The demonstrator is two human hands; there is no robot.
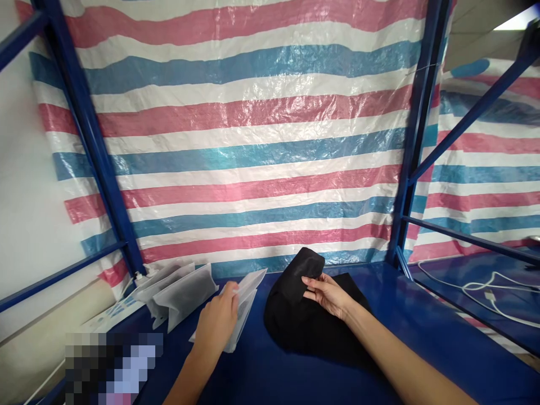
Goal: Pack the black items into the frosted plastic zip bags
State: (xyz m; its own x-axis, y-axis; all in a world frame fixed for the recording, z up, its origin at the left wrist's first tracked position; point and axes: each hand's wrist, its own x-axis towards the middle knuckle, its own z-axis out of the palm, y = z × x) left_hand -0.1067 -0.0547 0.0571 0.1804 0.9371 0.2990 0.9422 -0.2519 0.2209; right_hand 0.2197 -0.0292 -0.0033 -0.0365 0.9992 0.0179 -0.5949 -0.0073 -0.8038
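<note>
Your left hand [216,319] is closed around a translucent white pouch [243,323], which you hold tilted just above or against the blue tabletop [248,379], though you cannot tell which. Your right hand [328,293] pinches the folded upper part of a black cloth [291,329] lying to the right of that pouch. More translucent pouches [189,299] stand at your left, before the striped plastic sheet [253,154].

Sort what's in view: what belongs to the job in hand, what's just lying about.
In hand:
white pouch, held by the left hand
black cloth, held by the right hand
similar standing pouches, probably

Lying about:
white cable, far right
</note>
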